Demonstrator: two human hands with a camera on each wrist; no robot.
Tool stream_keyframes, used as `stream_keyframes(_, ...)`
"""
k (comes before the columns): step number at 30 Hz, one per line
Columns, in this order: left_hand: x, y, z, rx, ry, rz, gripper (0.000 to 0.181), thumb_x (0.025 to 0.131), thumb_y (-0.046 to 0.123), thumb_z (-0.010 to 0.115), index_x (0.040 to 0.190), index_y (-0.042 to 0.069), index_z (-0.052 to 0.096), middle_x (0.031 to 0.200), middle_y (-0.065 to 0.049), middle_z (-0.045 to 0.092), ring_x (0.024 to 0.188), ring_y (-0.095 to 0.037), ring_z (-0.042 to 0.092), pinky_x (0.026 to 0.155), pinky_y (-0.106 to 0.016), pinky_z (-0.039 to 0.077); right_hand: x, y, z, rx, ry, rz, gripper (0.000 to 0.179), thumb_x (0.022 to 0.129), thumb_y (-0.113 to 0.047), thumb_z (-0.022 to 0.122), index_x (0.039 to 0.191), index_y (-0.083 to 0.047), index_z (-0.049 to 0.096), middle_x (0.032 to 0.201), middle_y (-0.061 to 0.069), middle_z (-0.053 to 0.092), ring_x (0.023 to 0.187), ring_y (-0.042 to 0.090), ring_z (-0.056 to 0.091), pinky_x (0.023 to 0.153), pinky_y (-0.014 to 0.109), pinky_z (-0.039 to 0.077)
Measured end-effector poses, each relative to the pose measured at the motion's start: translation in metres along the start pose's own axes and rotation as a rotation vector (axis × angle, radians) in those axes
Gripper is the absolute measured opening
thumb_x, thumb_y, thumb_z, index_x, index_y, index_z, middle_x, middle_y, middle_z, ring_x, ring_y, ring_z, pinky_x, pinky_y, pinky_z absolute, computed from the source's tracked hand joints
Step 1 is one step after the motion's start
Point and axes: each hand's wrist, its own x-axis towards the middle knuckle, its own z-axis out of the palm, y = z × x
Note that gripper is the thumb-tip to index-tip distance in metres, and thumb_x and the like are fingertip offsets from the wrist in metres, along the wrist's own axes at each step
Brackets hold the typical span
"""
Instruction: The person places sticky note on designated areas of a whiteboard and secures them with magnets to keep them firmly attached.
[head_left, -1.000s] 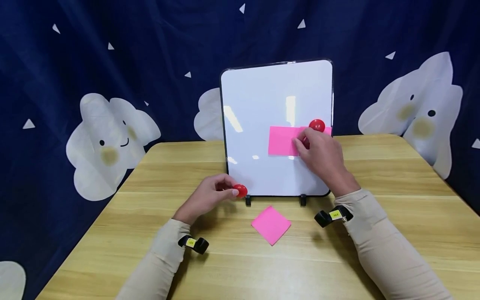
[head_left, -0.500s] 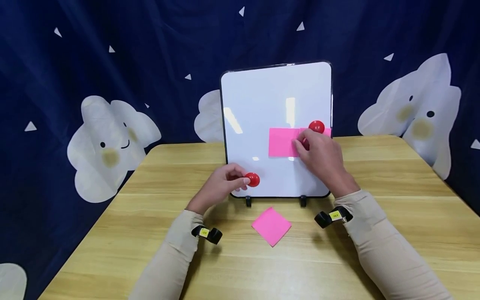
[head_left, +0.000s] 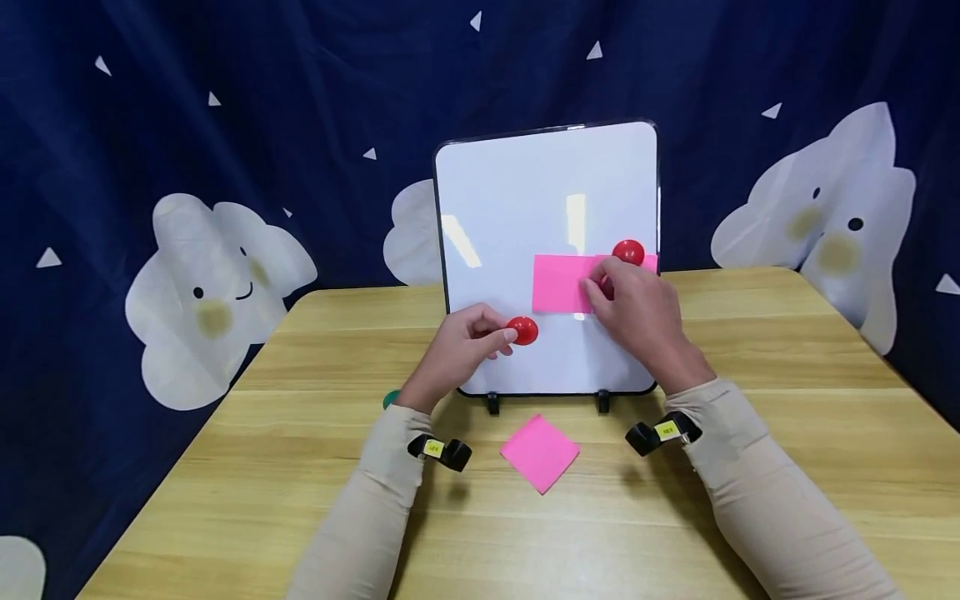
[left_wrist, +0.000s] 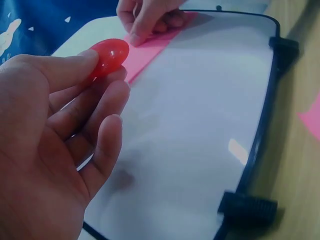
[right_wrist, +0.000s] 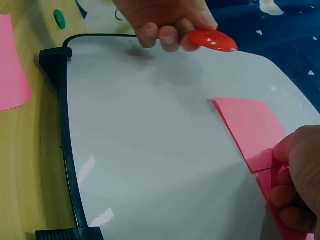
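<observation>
The left hand [head_left: 461,346] has its thumb and forefinger clamped on a round red magnet [head_left: 526,331], a glossy, smooth, domed disc; its other fingers are bent and spread a little apart, and the magnet is in front of the whiteboard [head_left: 495,225], lower left of the paper. The right hand [head_left: 637,304] rests on two square pink sticky notes, matte and thin, side by side on the board; its thumb and forefinger are close together on the left note [head_left: 557,283] near the seam, the other fingers curled under, though I cannot tell whether they pinch the paper. A second red magnet [head_left: 628,252] overlaps the top edge of the right note [right_wrist: 269,187]; the shiny white board has rounded corners, a thin black rim and two black feet [head_left: 492,403]. A third pink note [head_left: 540,454] lies cornerwise on the wood-grained table [head_left: 225,492]; a green disc [right_wrist: 59,19] lies there too, beyond the board's left side; behind hangs a creased navy curtain [head_left: 300,83] printed with white clouds.
</observation>
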Motion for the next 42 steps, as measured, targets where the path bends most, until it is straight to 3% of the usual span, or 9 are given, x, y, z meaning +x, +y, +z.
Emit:
stream_keyframes(13, 0.018, 0.015, 0.008, 0.034, 0.063, -0.012, 0.016, 0.097, 0.026, 0.069, 0.104, 0.012, 0.067, 0.096, -0.004, 0.073, 0.085, -0.022, 0.067, 0.072, -0.036, 0.054, -0.001, -0.001, 0.000, -0.001, 0.018, 0.000, 0.022, 0.089, -0.018, 0.076, 0.103, -0.003, 0.067, 0.082, 0.013, 0.069, 0.066, 0.027, 0.061, 0.060, 0.041, 0.049)
stream_keyframes(23, 0.032, 0.029, 0.016, -0.032, 0.125, -0.024, 0.021, 0.096, 0.029, 0.070, 0.107, 0.011, 0.066, 0.100, -0.003, 0.072, 0.087, -0.022, 0.068, 0.074, -0.034, 0.055, -0.002, 0.000, 0.000, 0.022, 0.009, 0.007, 0.022, 0.089, -0.017, 0.076, 0.106, -0.005, 0.068, 0.083, 0.013, 0.070, 0.068, 0.028, 0.063, 0.063, 0.041, 0.050)
stream_keyframes(42, 0.043, 0.033, 0.019, -0.031, 0.160, -0.044, 0.018, 0.097, 0.024, 0.068, 0.110, 0.012, 0.067, 0.098, -0.003, 0.072, 0.085, -0.023, 0.068, 0.072, -0.033, 0.055, -0.002, 0.000, 0.000, 0.014, 0.012, -0.013, 0.020, 0.089, -0.017, 0.076, 0.103, -0.007, 0.067, 0.077, 0.009, 0.067, 0.065, 0.025, 0.060, 0.060, 0.039, 0.047)
